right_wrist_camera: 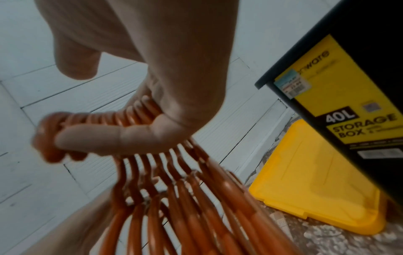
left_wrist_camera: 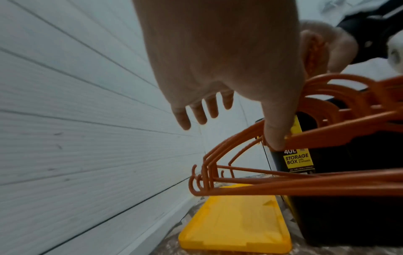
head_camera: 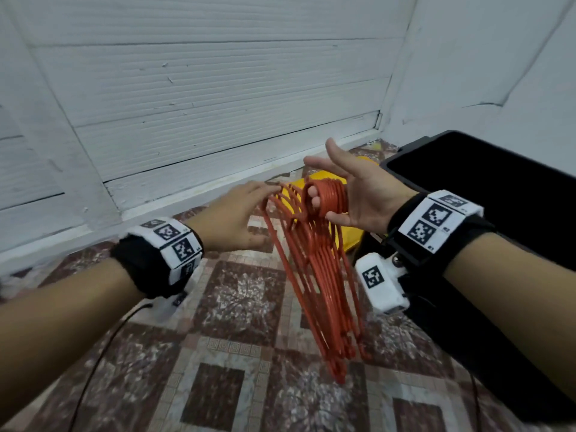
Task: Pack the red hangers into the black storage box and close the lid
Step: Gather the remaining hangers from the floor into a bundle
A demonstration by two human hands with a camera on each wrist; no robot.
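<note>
A bundle of red hangers (head_camera: pixel 314 275) hangs above the floor by its stacked hooks, which are threaded on the curled fingers of my right hand (head_camera: pixel 358 194); its thumb and forefinger stick out straight. In the right wrist view the hangers (right_wrist_camera: pixel 185 207) fan downward below the right hand (right_wrist_camera: pixel 152 51). My left hand (head_camera: pixel 240 213) reaches in from the left with straight fingers and touches the hangers' shoulders; in the left wrist view the thumb of the left hand (left_wrist_camera: pixel 218 51) presses on a hanger (left_wrist_camera: pixel 283 182). The black storage box (head_camera: pixel 467 182) stands open at the right.
The box's yellow lid (left_wrist_camera: pixel 235 220) lies flat on the patterned tile floor (head_camera: pixel 218 338) between the box (left_wrist_camera: pixel 327 172) and the white panelled wall (head_camera: pixel 187 88). A yellow label is on the box (right_wrist_camera: pixel 348 69) front. A thin black cable (head_camera: pixel 93 369) runs over the floor at left.
</note>
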